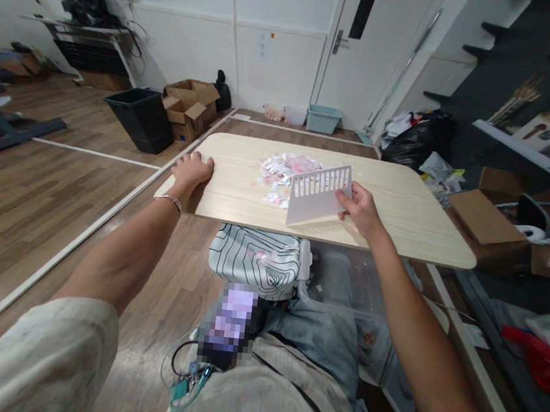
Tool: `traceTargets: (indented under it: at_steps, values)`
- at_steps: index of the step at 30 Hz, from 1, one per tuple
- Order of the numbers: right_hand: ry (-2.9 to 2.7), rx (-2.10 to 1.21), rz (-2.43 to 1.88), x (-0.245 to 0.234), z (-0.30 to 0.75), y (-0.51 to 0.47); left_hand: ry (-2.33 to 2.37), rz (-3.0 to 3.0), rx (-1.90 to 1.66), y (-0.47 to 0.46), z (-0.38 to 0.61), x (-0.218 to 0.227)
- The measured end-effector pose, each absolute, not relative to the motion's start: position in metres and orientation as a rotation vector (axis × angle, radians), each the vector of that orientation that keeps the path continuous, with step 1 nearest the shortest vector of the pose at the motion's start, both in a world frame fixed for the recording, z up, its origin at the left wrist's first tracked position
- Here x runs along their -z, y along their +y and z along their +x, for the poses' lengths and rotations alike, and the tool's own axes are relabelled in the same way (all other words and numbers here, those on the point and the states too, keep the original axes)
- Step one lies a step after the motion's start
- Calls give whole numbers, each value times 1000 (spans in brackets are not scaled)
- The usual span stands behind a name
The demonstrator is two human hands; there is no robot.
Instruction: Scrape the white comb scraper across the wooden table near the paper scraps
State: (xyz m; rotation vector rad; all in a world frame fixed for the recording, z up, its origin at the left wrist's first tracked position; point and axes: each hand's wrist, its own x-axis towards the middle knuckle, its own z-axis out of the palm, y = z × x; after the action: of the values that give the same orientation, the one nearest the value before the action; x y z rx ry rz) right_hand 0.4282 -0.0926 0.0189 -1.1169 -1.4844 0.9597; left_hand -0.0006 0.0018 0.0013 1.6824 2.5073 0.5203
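My right hand (359, 207) grips a flat white plastic scraper with a slotted top edge (316, 193), held tilted on the light wooden tabletop (403, 200). Just behind the scraper lies a heap of white and pink paper scraps (283, 167). My left hand (192, 169) rests at the table's left edge, fingers curled over the rim, a thin bracelet on the wrist. Nothing else is in that hand.
Under the table's near edge sit a patterned bin (255, 260) and a clear plastic tub (346, 279). A black bin (141, 116) and cardboard boxes (187, 108) stand on the floor at the left. Shelves and clutter (533, 135) fill the right side.
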Motion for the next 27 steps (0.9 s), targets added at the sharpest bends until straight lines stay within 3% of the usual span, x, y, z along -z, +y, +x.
traceTargets:
  at_steps: [27]
  values:
    - [-1494,-933,-1108,-18,430,-91,2494,1683,-538,3,-1,-2]
